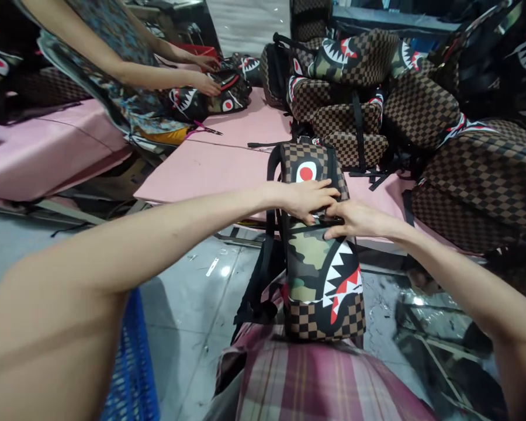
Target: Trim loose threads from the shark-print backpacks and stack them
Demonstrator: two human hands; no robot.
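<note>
A backpack (315,266) with brown-black checks, camouflage and a printed shark mouth and red eye lies lengthwise from my lap up against the table edge. My left hand (309,199) rests across its middle, fingers spread over the front panel just below the eye. Coming from the right, my right hand (355,217) holds the backpack at a dark seam or opening, its thumb and fingers on either side. The two hands' fingertips nearly meet there. Black straps hang along the backpack's left side. What lies under my fingers is hidden.
Similar backpacks (350,117) are heaped on the pink table (210,169) at the right and back. At the left, a co-worker's hands (208,82) work on another backpack; pink-handled snips (206,128) lie nearby. A blue basket (131,362) stands at my left.
</note>
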